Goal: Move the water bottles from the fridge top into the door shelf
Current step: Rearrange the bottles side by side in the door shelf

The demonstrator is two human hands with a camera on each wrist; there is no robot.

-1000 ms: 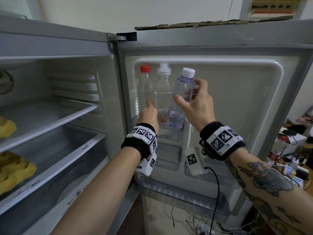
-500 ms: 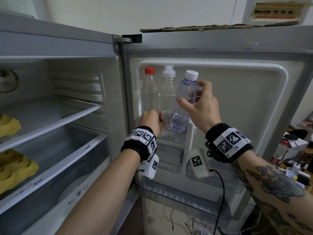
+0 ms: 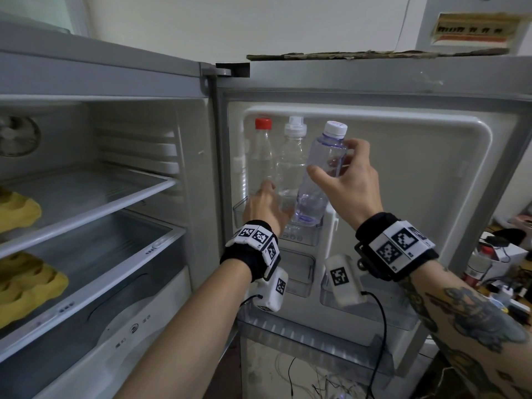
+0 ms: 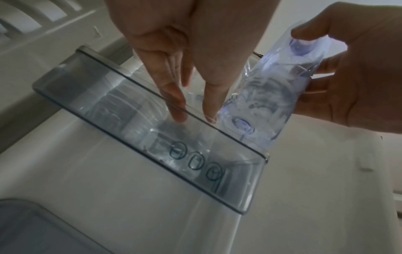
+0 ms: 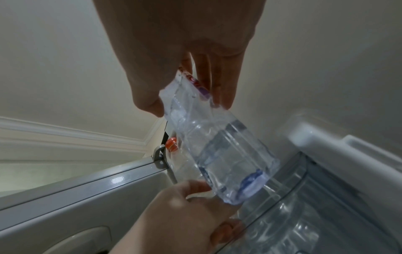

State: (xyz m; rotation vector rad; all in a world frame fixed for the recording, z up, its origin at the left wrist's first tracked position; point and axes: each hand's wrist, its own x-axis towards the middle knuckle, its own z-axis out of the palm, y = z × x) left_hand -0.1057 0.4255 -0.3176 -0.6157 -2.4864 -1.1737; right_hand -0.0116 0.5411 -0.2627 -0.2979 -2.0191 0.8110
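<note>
Head view, right hand [image 3: 349,187]: pinches tilted purple-tinted bottle [image 3: 318,180], base now lower, at door shelf [image 3: 299,236] rim.
Left hand [image 3: 263,207]: fingers straight against the standing bottles, as before.
Red-capped bottle [image 3: 262,152]: unmoved in shelf.

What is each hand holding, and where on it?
The right hand grips the purple bottle round its upper body, below the cap. The left hand holds nothing; its straight fingers reach to the bottles in the door shelf.
</note>
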